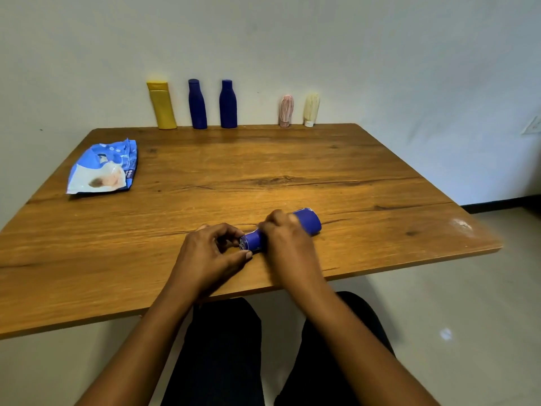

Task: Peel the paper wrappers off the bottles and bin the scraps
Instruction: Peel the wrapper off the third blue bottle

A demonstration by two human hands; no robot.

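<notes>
Fingers of your left hand curl in, pinching at the narrow end of the blue bottle, likely to start the peel. Your right hand clamps its body, pinning it sideways on the table near you so it can't roll.
</notes>
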